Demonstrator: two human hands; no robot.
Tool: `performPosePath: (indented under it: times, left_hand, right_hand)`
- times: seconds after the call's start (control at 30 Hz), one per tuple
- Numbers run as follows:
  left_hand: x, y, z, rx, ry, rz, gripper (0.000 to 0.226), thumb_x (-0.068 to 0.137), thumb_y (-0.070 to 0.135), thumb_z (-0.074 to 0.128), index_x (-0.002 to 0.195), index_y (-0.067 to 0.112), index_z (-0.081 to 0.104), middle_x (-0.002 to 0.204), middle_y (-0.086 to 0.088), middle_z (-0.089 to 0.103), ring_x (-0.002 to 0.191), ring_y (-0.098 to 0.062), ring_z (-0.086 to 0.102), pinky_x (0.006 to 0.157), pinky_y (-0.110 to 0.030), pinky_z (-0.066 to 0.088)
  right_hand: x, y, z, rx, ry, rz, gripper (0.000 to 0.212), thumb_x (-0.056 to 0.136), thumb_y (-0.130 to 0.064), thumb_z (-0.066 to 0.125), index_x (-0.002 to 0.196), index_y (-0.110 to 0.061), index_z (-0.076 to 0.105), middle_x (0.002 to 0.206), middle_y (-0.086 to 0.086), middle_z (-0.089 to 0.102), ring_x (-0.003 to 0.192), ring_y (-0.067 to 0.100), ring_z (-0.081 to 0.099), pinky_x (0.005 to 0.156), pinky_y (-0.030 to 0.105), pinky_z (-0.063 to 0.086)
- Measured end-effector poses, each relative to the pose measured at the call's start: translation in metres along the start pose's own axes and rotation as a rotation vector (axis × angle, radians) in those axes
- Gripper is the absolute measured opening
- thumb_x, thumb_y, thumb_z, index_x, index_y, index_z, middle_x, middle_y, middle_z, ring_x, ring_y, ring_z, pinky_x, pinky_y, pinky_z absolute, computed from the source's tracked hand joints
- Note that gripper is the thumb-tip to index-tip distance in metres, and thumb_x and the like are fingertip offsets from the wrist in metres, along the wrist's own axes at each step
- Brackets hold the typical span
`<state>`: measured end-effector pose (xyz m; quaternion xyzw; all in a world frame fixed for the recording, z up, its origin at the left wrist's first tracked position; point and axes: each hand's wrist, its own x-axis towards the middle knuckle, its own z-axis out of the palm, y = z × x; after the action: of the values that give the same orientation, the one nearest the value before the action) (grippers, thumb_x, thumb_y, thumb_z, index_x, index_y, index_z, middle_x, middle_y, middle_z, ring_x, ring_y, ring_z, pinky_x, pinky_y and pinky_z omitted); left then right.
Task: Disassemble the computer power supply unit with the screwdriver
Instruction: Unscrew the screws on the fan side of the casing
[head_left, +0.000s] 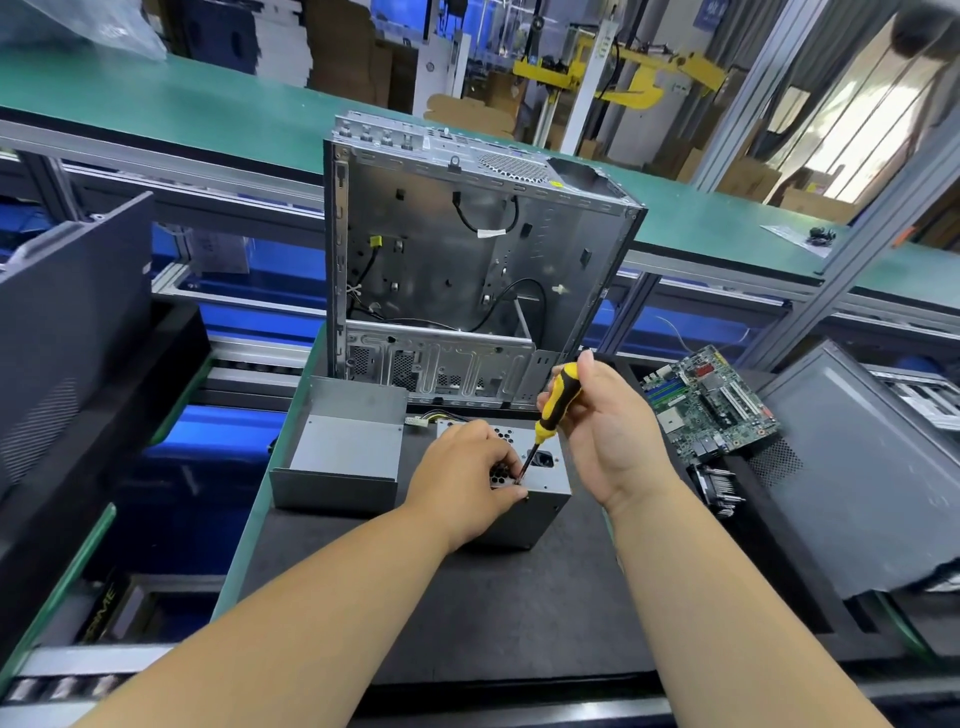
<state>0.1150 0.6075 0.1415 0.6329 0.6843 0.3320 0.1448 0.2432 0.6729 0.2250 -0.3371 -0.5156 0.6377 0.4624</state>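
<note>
While we work at the dark mat, the step in hand appears to be backing a screw out of the power supply unit, which stands on the mat just in front of the open computer case. Proceeding from left to right, we count one dark side panel leaning at the left edge, one grey metal cover lying just beside the unit, one unit, one case, one motherboard on the right, and one further dark panel at the far right. Our left hand rests on top of the unit, its fingers curled down at the perforated face and pinching near the screwdriver tip; whether they hold the screw itself we cannot tell. Our right hand grips the one yellow-and-black screwdriver, fingers wrapped round the handle and thumb along its top, with the shaft slanting down to the near edge of the unit's top face. We judge that the next move calls for keeping the tip seated squarely and turning steadily while the left hand braces the unit, then catching the loosened screw.
</note>
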Motion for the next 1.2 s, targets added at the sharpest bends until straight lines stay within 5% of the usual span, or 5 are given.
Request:
performPosePath:
  times: [0.3, 0.43, 0.83, 1.0, 1.2]
  left_hand:
    - [-0.001, 0.0, 0.0, -0.021, 0.006, 0.002, 0.015, 0.079, 0.044, 0.077, 0.083, 0.039, 0.063, 0.09, 0.017, 0.047, 0.097, -0.008, 0.041, 0.08, -0.026, 0.039]
    - [-0.001, 0.0, 0.0, -0.03, 0.01, 0.0, 0.015, 0.079, 0.043, 0.077, 0.083, 0.038, 0.064, 0.092, 0.017, 0.048, 0.098, -0.007, 0.041, 0.08, -0.025, 0.037]
    - [-0.001, 0.003, -0.003, 0.013, -0.008, -0.012, 0.019, 0.077, 0.046, 0.078, 0.08, 0.04, 0.06, 0.091, 0.017, 0.048, 0.098, -0.006, 0.041, 0.073, -0.02, 0.034]
    - [-0.001, 0.003, -0.001, -0.018, 0.01, 0.0, 0.021, 0.076, 0.041, 0.08, 0.076, 0.042, 0.059, 0.09, 0.015, 0.05, 0.096, -0.006, 0.042, 0.072, -0.019, 0.033]
    - [0.001, 0.001, 0.0, -0.039, 0.015, -0.022, 0.022, 0.074, 0.04, 0.082, 0.074, 0.043, 0.059, 0.089, 0.015, 0.051, 0.097, -0.007, 0.044, 0.075, -0.019, 0.035]
  right_hand:
    - [-0.003, 0.004, 0.01, 0.178, -0.054, 0.012, 0.052, 0.103, -0.05, 0.031, 0.08, -0.012, 0.057, 0.06, 0.002, 0.04, 0.056, 0.016, 0.037, 0.059, 0.027, 0.034]
    - [-0.004, 0.006, 0.004, 0.159, -0.076, -0.002, 0.022, 0.092, -0.035, 0.05, 0.081, -0.016, 0.045, 0.066, 0.0, 0.048, 0.06, 0.017, 0.044, 0.066, 0.028, 0.041]
    - [0.005, 0.0, -0.006, 0.054, -0.184, 0.065, 0.04, 0.1, -0.036, 0.049, 0.086, -0.01, 0.076, 0.074, 0.003, 0.063, 0.072, 0.018, 0.059, 0.081, 0.034, 0.049]
    - [0.006, 0.007, -0.001, 0.191, -0.17, 0.068, 0.051, 0.107, -0.042, 0.025, 0.089, -0.01, 0.061, 0.062, 0.002, 0.042, 0.059, 0.016, 0.038, 0.064, 0.028, 0.037]
    - [0.007, 0.006, -0.007, 0.185, -0.23, 0.053, 0.025, 0.105, -0.03, 0.037, 0.084, -0.017, 0.043, 0.067, 0.001, 0.05, 0.062, 0.018, 0.044, 0.067, 0.03, 0.038]
